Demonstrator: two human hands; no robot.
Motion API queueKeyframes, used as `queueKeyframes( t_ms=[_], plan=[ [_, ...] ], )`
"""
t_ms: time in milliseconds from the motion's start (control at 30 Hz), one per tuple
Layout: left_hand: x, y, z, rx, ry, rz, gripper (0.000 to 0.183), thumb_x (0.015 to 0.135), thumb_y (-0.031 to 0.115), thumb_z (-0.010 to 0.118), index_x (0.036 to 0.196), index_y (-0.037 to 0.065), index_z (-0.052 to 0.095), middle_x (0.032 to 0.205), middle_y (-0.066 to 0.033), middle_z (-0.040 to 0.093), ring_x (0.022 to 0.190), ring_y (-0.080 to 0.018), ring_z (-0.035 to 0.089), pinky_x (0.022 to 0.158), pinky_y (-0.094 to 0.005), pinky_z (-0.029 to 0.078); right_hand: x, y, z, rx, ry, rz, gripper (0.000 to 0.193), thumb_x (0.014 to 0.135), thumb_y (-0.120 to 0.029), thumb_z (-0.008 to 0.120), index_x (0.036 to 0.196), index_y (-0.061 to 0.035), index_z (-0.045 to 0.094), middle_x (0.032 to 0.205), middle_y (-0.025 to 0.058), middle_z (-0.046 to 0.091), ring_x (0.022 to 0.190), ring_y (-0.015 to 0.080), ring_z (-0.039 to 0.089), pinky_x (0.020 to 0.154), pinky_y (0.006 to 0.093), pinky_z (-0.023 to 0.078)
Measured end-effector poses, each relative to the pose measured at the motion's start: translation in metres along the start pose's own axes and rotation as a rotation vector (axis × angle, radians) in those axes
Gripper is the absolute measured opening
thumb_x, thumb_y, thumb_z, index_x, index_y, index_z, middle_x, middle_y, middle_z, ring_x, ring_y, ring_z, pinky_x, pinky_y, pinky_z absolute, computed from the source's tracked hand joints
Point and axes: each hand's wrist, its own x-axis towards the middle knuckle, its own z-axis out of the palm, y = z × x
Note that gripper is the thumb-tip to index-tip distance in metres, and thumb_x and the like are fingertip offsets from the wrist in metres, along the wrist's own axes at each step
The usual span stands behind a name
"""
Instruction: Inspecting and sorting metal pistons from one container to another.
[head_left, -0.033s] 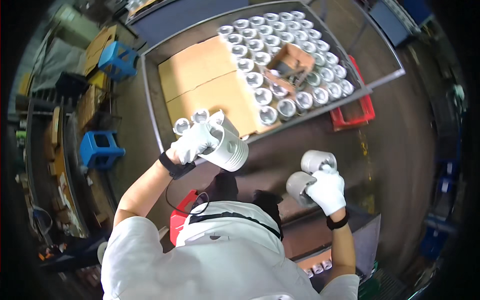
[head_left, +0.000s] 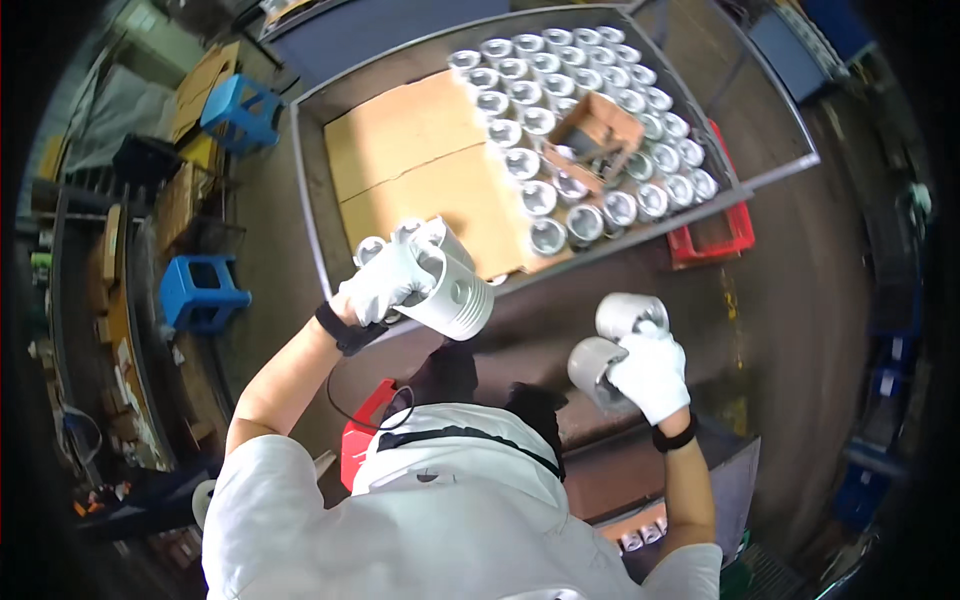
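Observation:
In my gloved left hand (head_left: 390, 280) are two pale metal pistons. The nearer piston (head_left: 460, 303) shows ring grooves and a pin hole, with my fingers gripping its open end. Behind it the second piston (head_left: 450, 242) is partly hidden. My gloved right hand (head_left: 650, 375), out to the right, is closed on two more, an upper piston (head_left: 625, 312) and a lower piston (head_left: 592, 365), side by side. Just beyond my left hand, a standing piston (head_left: 369, 248) is at the near left of a metal-rimmed cart (head_left: 310, 220).
Cardboard (head_left: 400, 140) lines the cart's left; rows of pistons (head_left: 547, 236) fill its right, with a small carton (head_left: 600, 135) of tools on top. A red crate (head_left: 712, 240) sits beside it. Blue stools (head_left: 203, 294) stand left. A bin (head_left: 725, 480) with pistons is near my right elbow.
The view has shifted slightly, so the cart appears a little farther right and lower. Both hands keep hold of their pistons, nearly unmoved.

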Motion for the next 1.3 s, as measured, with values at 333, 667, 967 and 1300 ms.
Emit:
queueKeyframes(
  t_ms=[333,667,967,1300],
  plan=[
    [0.03,-0.068,-0.202,0.636,0.393,-0.5,0.019,0.067,0.008,0.063,0.079,-0.005,0.069,0.075,-0.023,0.067,0.071,-0.0327,0.068,0.069,-0.0373,0.055,0.333,-0.174,0.067,0.018,0.097,-0.527,0.012,0.073,-0.016,0.058,0.069,-0.008,0.067,0.069,0.0139,0.064,0.063,0.0306,0.064,0.054,0.0426,0.05],
    [0.064,-0.209,-0.28,0.969,0.494,-0.356,0.021,0.078,0.007,0.053,0.085,-0.005,0.069,0.091,-0.0297,0.065,0.087,-0.0415,0.065,0.08,-0.0426,0.053,0.492,-0.291,0.173,-0.21,-0.084,-0.657,0.02,0.076,-0.016,0.055,0.073,-0.0063,0.073,0.076,0.017,0.069,0.071,0.0316,0.067,0.061,0.042,0.053],
    [0.077,-0.253,-0.288,0.923,0.53,-0.446,0.023,0.083,0.009,0.05,0.093,-0.003,0.066,0.099,-0.026,0.065,0.089,-0.0408,0.065,0.08,-0.0442,0.053,0.508,-0.315,0.227,-0.298,-0.173,-0.707,0.021,0.08,-0.016,0.056,0.081,-0.0087,0.075,0.082,0.0132,0.071,0.08,0.0276,0.069,0.067,0.0401,0.053],
    [0.069,-0.281,-0.278,1.042,0.489,-0.431,0.018,0.084,0.011,0.053,0.091,0.002,0.067,0.099,-0.0204,0.064,0.088,-0.0375,0.066,0.075,-0.0449,0.054,0.491,-0.324,0.25,-0.35,-0.12,-0.681,0.016,0.077,-0.014,0.06,0.08,-0.0123,0.076,0.081,0.0078,0.071,0.079,0.025,0.068,0.067,0.037,0.05]
  ],
)
